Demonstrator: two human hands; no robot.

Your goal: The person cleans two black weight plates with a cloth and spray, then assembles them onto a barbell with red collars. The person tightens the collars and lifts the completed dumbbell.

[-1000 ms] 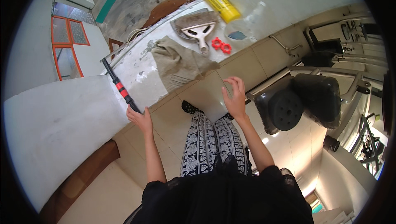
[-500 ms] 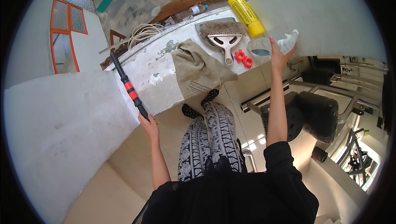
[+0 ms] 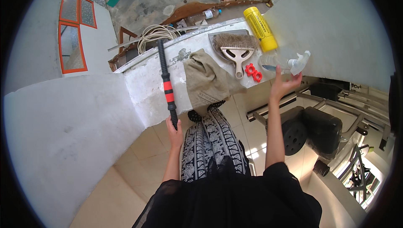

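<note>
My left hand (image 3: 175, 132) is closed around the lower end of a black threaded dumbbell bar (image 3: 166, 86) with red bands. The bar stands out upward from my hand over the white ledge. My right hand (image 3: 283, 86) has its fingers apart just below a clear spray bottle (image 3: 268, 62), whose white trigger head (image 3: 299, 63) points right. Whether a fingertip touches the bottle is hard to tell. Beside it lie two red star collars (image 3: 254, 72). A hand brush (image 3: 236, 51) rests on a grey dustpan (image 3: 216, 39). An olive cloth (image 3: 205, 74) drapes over the ledge's front edge.
A yellow cylindrical container (image 3: 260, 28) lies behind the bottle, by the wall. Coiled pale cable (image 3: 153, 37) and a plastic bottle (image 3: 205, 16) lie beyond the ledge (image 3: 145, 79). Black-padded gym equipment (image 3: 321, 125) stands at lower right.
My left hand has moved right with the dumbbell bar, now more upright. My right hand has come off the spray bottle and drawn back slightly, fingers spread. The view has shifted a little.
</note>
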